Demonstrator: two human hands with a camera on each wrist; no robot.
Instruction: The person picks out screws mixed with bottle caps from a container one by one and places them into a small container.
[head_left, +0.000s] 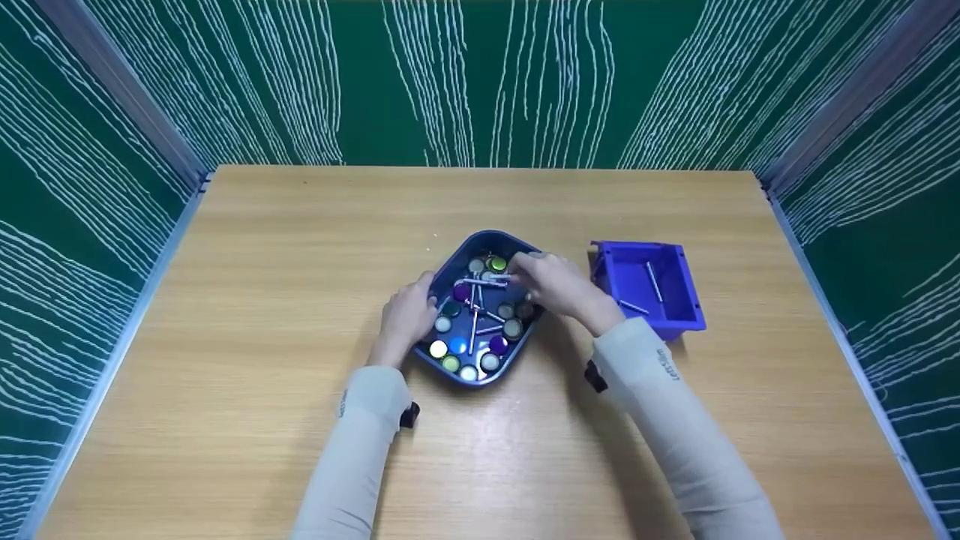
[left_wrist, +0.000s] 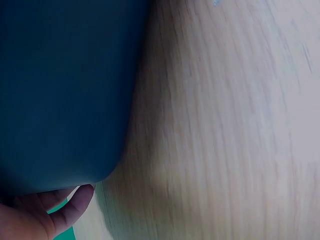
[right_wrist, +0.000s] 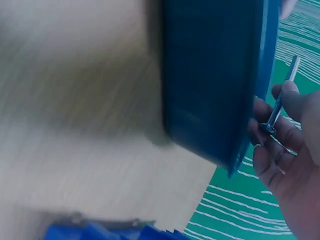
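Presently, the left hand (head_left: pixel 407 311) grips the dark-blue tub (head_left: pixel 472 385) at 9 o'clock; near 2 o'clock, the right hand (head_left: pixel 553 283) pinches 1 bolt (right_wrist: pixel 275 110) between thumb and fingers. A firm pinch and steady tub should help it clear the round caps (head_left: pixel 499 345). The purple bin (head_left: pixel 628 276) sits at 3 o'clock.
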